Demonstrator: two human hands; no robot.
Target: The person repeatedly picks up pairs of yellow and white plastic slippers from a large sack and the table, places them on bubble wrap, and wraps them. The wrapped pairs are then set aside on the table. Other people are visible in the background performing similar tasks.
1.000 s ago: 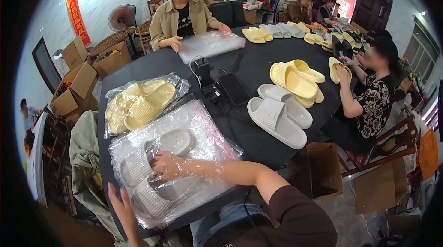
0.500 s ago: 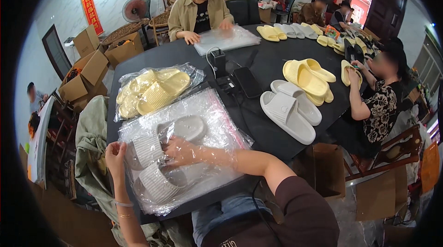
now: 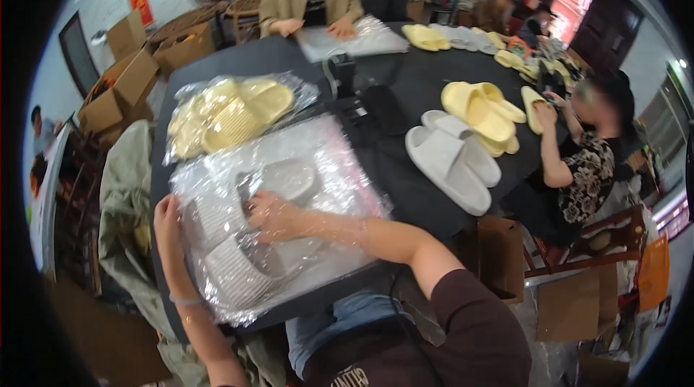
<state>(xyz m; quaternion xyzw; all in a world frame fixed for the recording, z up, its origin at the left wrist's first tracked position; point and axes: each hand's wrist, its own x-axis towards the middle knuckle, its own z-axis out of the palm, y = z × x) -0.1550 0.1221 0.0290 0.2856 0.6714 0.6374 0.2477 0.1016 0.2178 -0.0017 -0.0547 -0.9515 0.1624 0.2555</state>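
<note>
A pair of grey ribbed slippers (image 3: 238,273) lies inside a clear plastic bag (image 3: 316,148) on a stack of similar bags. My right hand (image 3: 273,216) reaches into the bag, its forearm under the film. Its fingers are curled at the foot opening of the upper grey slipper (image 3: 288,179), their tips partly hidden by the strap. At the bag's left edge, my left hand (image 3: 168,215) is closed in a pinch on the film. Just beyond the bag lie yellow slippers (image 3: 242,116) wrapped in clear plastic.
Unwrapped grey slippers (image 3: 452,170) and yellow slippers (image 3: 483,116) lie right of a dark phone (image 3: 383,108) on the black table (image 3: 217,65). Across it, a person (image 3: 312,0) touches a stack of clear bags (image 3: 354,41). Another person (image 3: 589,148) at right handles a yellow slipper.
The whole view has shifted slightly. My right hand stays inside the bag at the grey slipper, and my left hand still pinches the bag's left edge.
</note>
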